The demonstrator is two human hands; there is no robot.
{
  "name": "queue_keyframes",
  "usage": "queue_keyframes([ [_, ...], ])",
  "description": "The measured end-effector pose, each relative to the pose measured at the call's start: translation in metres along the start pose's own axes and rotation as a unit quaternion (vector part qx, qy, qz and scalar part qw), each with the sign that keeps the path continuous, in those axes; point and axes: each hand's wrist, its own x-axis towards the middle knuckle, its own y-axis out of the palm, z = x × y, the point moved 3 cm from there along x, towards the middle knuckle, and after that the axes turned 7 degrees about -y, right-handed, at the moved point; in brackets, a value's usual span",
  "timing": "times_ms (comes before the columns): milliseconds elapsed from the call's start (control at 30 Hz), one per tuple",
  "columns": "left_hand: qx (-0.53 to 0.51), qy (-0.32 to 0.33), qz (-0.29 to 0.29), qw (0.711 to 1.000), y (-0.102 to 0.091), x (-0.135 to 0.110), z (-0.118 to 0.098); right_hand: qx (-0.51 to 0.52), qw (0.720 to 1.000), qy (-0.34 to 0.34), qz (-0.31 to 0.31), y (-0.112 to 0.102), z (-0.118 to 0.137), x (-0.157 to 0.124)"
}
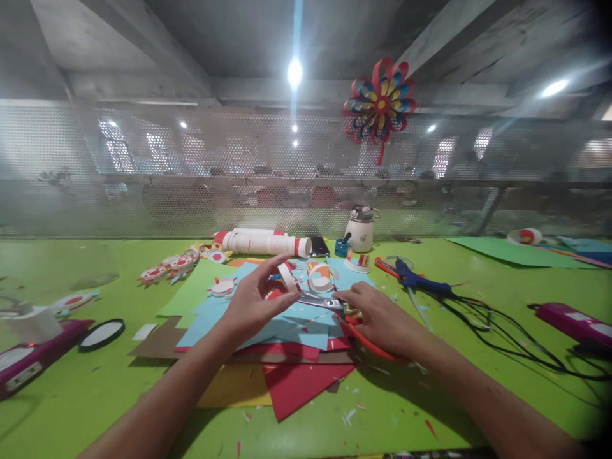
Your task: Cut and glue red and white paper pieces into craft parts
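Note:
Over the stack of coloured paper [291,338], my left hand [258,293] pinches a white ring-shaped piece [287,278] between thumb and fingers. My right hand [380,312] grips a pair of scissors [320,301] with orange-red handles, whose metal blades point left toward that ring. I cannot tell whether the blades touch it. Another white ring [321,278] stands on the light-blue sheets just behind the scissors. A small white disc with red bits [222,287] lies left of my left hand. Part of the scissor handles is hidden by my right fingers.
A blue-and-orange glue gun [423,280] with a black cable lies at the right, near a purple power strip [574,325]. White rolls [262,244], a blue jar [342,247] and a bottle [361,231] stand behind. Red-and-white discs [179,262] and a black-rimmed disc [101,335] lie left.

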Motion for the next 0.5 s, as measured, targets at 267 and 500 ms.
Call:
queue_keyframes([
  [267,0.007,-0.004,-0.016,1.000,-0.0015,-0.0006,-0.0008,-0.003,1.000,0.007,0.020,0.0008,0.0001,-0.0007],
  [500,-0.022,-0.003,-0.047,0.999,-0.0038,0.0003,-0.0017,-0.005,1.000,0.012,-0.015,-0.0016,-0.0003,0.0007],
])
